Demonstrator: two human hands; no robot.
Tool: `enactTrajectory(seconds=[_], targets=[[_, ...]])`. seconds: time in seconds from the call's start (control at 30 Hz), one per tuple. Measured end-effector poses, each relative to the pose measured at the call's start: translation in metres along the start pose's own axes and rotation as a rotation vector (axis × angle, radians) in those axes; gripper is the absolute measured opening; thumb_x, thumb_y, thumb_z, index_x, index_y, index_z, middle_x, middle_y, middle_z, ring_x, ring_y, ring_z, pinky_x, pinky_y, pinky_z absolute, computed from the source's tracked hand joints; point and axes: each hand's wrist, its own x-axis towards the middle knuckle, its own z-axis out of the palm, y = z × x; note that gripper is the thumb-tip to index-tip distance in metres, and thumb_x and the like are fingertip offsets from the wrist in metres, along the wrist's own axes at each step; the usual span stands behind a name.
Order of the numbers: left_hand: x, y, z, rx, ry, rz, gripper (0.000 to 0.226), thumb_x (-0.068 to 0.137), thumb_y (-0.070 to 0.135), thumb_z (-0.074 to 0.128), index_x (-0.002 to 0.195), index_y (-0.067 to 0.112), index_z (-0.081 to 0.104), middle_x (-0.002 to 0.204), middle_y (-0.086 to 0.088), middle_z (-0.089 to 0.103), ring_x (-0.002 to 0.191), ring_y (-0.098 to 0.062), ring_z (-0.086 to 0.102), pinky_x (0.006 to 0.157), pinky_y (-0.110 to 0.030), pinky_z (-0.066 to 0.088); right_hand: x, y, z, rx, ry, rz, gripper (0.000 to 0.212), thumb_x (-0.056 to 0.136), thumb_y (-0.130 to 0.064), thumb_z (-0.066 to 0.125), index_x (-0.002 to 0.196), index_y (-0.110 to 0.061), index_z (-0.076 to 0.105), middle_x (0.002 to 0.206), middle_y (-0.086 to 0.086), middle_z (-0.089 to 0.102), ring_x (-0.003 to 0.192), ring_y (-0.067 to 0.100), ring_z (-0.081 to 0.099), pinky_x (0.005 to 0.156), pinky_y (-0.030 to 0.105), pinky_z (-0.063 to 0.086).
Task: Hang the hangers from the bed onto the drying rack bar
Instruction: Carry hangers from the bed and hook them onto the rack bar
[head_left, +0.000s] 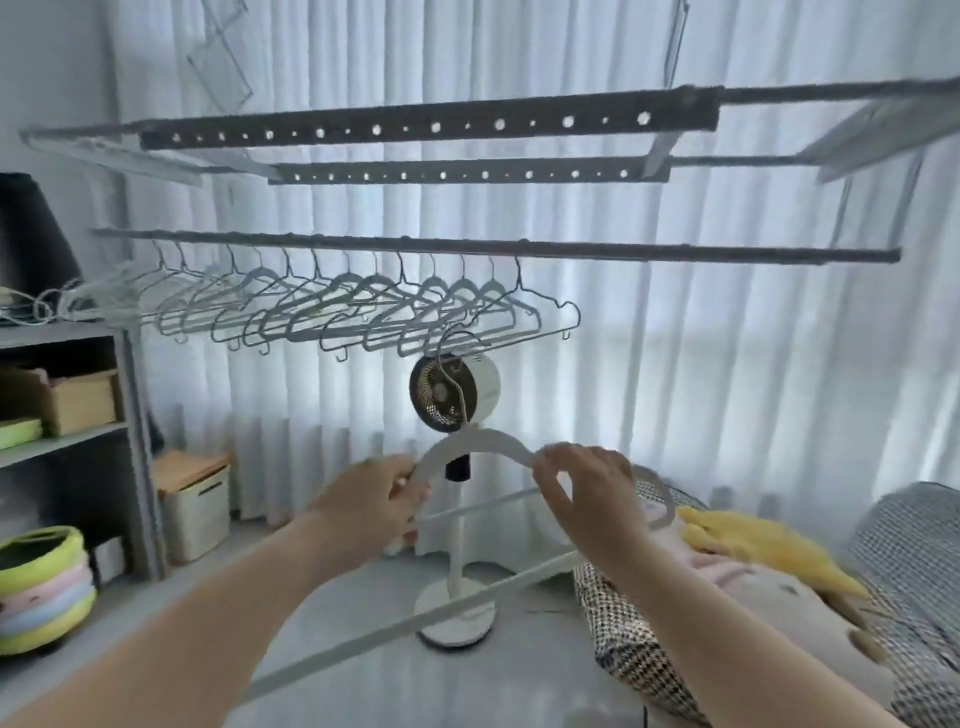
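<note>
I hold a white hanger (480, 441) in front of me, below the rack. My left hand (374, 493) grips its left shoulder and my right hand (582, 478) grips its right shoulder. Its wire hook rises toward the row above. A second white hanger (660, 499) seems to sit behind my right hand. Several white hangers (337, 306) hang in a row on the lower dark bar (623, 251) of the drying rack, filling its left half. The bed (779, 597) with checked bedding lies at the lower right.
Two perforated upper rack bars (426, 127) run overhead. A standing fan (454, 395) is on the floor behind the hanger. A grey shelf unit (130, 415) with boxes stands at the left, stacked colourful basins (41, 587) beside it. A yellow cloth (769, 545) lies on the bed. White curtains cover the back.
</note>
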Motion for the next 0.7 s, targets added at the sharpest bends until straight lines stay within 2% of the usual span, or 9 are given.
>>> enactTrajectory(seconds=[0.13,0.23,0.3,0.37,0.53,0.6,0.7], targets=[[0.057,0.020,0.035,-0.005,-0.084,0.101,0.020,0.094,0.022,0.047,0.075,0.023,0.051,0.068,0.003,0.058,0.038,0.006,0.051,0.046,-0.017,0.037,0.015,0.051,-0.012,-0.003,-0.005,0.091,0.023,0.095,-0.022,0.044,0.108,-0.013,0.061,0.109,-0.004,0.065,0.107,0.017,0.054,0.082,0.022,0.028],[0.109,0.038,0.050,0.098,-0.103,0.166,0.016,0.095,0.027,0.045,0.088,0.017,0.056,0.081,-0.003,0.060,0.055,-0.007,0.048,0.055,-0.023,0.040,0.048,0.089,-0.016,-0.043,-0.029,0.154,0.024,0.096,-0.023,0.042,0.108,-0.014,0.061,0.108,-0.005,0.065,0.107,0.016,0.054,0.075,0.020,0.028],[0.146,0.050,0.050,0.186,-0.104,0.199,0.020,0.095,0.029,0.043,0.088,0.014,0.054,0.076,-0.001,0.055,0.054,-0.009,0.044,0.050,-0.020,0.037,0.080,0.111,-0.010,-0.039,-0.025,0.160,0.023,0.096,-0.025,0.042,0.104,-0.016,0.061,0.106,-0.005,0.066,0.107,0.017,0.054,0.080,0.022,0.034],[0.180,0.058,0.046,0.209,-0.120,0.216,0.022,0.096,0.029,0.042,0.080,0.015,0.050,0.071,0.001,0.050,0.051,-0.011,0.044,0.047,-0.019,0.038,0.111,0.127,0.001,-0.022,-0.015,0.186,0.020,0.095,-0.024,0.044,0.100,-0.017,0.062,0.104,-0.004,0.067,0.107,0.020,0.056,0.088,0.028,0.040],[0.267,0.062,0.047,0.306,-0.106,0.256,0.023,0.095,0.031,0.044,0.076,0.019,0.047,0.074,0.002,0.053,0.052,-0.007,0.043,0.049,-0.019,0.035,0.171,0.158,0.022,-0.039,0.021,0.206,0.024,0.094,-0.019,0.044,0.109,-0.015,0.062,0.108,-0.002,0.068,0.108,0.018,0.057,0.091,0.024,0.037],[0.297,0.061,0.052,0.283,-0.097,0.246,0.021,0.094,0.029,0.045,0.076,0.019,0.049,0.068,0.004,0.052,0.049,-0.008,0.044,0.050,-0.021,0.037,0.188,0.171,0.025,-0.054,0.047,0.214,0.027,0.094,-0.021,0.044,0.117,-0.017,0.059,0.113,-0.004,0.066,0.113,0.016,0.054,0.094,0.023,0.034],[0.332,0.062,0.059,0.269,-0.088,0.235,0.025,0.094,0.027,0.045,0.070,0.021,0.047,0.069,0.002,0.057,0.045,-0.012,0.050,0.046,-0.019,0.039,0.213,0.194,0.028,-0.112,0.066,0.220,0.034,0.094,-0.020,0.046,0.127,-0.017,0.051,0.126,-0.003,0.059,0.121,0.016,0.048,0.100,0.022,0.030]])
